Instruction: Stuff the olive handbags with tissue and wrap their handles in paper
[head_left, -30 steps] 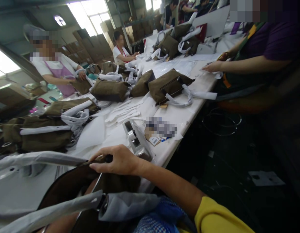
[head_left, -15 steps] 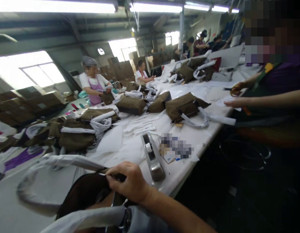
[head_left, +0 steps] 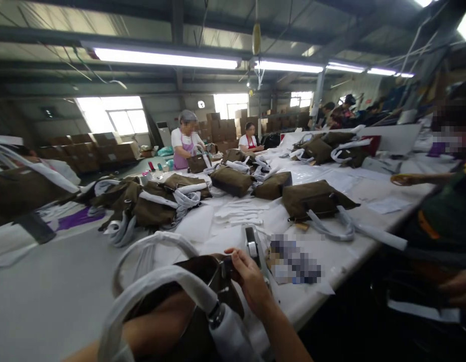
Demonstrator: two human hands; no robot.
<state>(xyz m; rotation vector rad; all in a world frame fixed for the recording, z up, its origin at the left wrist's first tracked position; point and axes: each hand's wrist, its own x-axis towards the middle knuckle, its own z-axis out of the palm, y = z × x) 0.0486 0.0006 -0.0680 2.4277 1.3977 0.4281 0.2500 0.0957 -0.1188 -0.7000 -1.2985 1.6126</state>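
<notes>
Regripped since the earlier frame, right hand [head_left: 251, 281] fingers [head_left: 238, 261] pinched the brown bag [head_left: 202, 271] rim fitting just ahead; left hand hidden inside, grip indeterminable

Right hand [head_left: 248, 275] pinching brown bag [head_left: 197, 265] rim, left forearm [head_left: 157, 327] inside it, tape dispenser [head_left: 252, 246] just beside

White worktable [head_left: 48, 291], olive bags [head_left: 233, 180], tape dispenser [head_left: 252, 245], white gloves [head_left: 238, 213]

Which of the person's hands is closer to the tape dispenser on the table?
Right. The right hand pinches the brown bag's rim just beside the tape dispenser; the left arm reaches into the bag, farther left, its hand hidden.
</notes>
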